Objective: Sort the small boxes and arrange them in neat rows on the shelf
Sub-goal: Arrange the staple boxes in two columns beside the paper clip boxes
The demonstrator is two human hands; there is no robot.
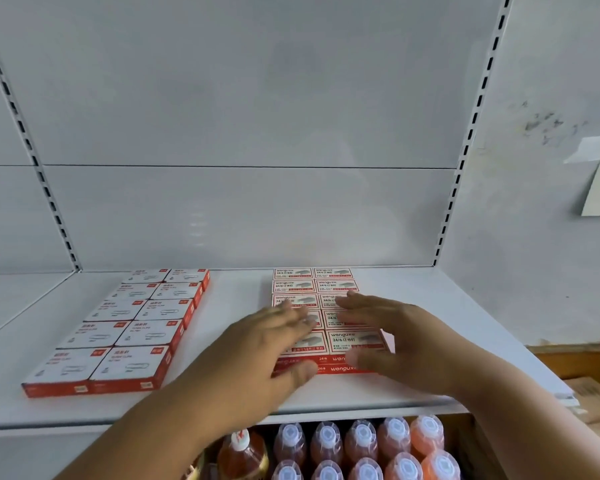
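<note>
On the white shelf (222, 403), right of the paper-clip boxes (118, 327), both hands, left hand (257, 348) and right hand (406, 344), hover spread and holding nothing over the 2-column block of staple boxes (329, 296), seemingly to square its rows.
</note>
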